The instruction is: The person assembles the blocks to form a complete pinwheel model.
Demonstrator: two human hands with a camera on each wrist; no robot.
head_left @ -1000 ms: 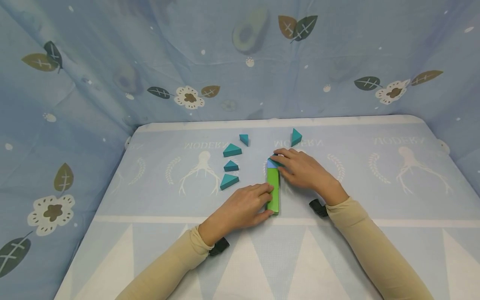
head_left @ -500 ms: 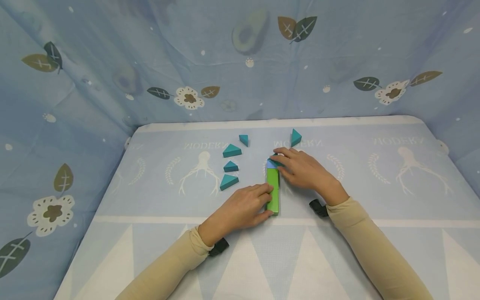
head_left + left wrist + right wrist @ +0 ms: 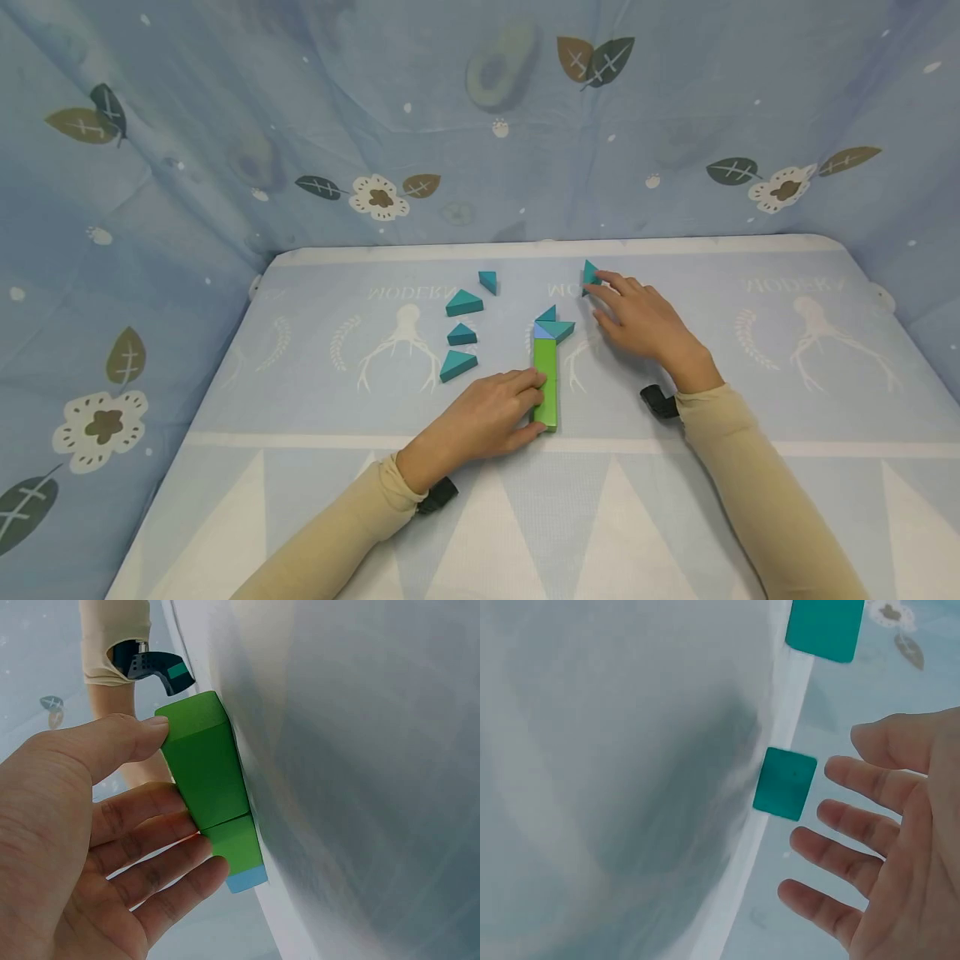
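Note:
My left hand lies along the left side of a green bar, its fingers touching it. In the left wrist view, a seam splits this bar into green blocks, with the thumb at the near end and the fingers nearly straight. At the bar's far end sit a light blue triangular block and teal triangular blocks. My right hand reaches to another teal triangular block, fingertips beside it. In the right wrist view, the spread fingers stand apart from a teal block.
Several loose teal triangular blocks form a rough column left of the bar. A patterned cloth covers the table, and a blue printed curtain hangs behind it. Black wrist cameras sit at both sleeves.
My right hand has left the teal blocks at the bar's far end and moved right and farther back to the separate teal block. The left hand has stayed at the green bar.

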